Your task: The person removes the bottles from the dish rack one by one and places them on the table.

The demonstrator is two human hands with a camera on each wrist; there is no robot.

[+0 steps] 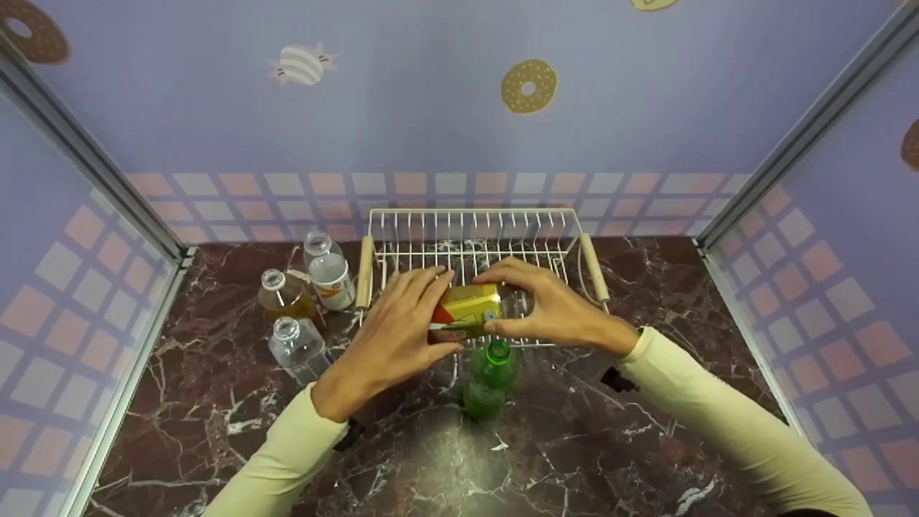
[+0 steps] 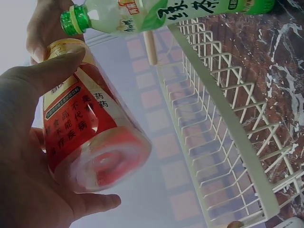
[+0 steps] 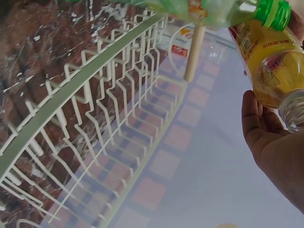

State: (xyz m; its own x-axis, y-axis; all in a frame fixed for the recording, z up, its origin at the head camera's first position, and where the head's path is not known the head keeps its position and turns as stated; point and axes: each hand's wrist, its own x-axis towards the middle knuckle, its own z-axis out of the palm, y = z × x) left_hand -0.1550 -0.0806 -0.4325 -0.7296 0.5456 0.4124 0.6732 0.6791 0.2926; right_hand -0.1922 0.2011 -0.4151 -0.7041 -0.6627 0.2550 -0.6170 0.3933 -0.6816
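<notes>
Both hands hold a clear plastic bottle (image 1: 465, 312) with a red and yellow label, lying on its side above the front of a white wire rack (image 1: 474, 253). My left hand (image 1: 391, 330) grips the base end; the bottle's round bottom (image 2: 107, 164) faces the left wrist view. At the other end, my right hand (image 1: 553, 309) has its thumb and fingers about the shoulder. The uncapped neck (image 3: 293, 111) shows in the right wrist view. Just in front of the hands, an open green bottle (image 1: 490, 384) stands upright on the dark marbled counter (image 1: 431, 467).
Left of the rack stand several uncapped bottles: one with a white and orange label (image 1: 332, 276), one with amber liquid (image 1: 287, 301), and a clear one (image 1: 300, 352). Wooden handles (image 1: 594, 267) flank the rack. A patterned wall (image 1: 431, 129) rises behind, with side panels left and right.
</notes>
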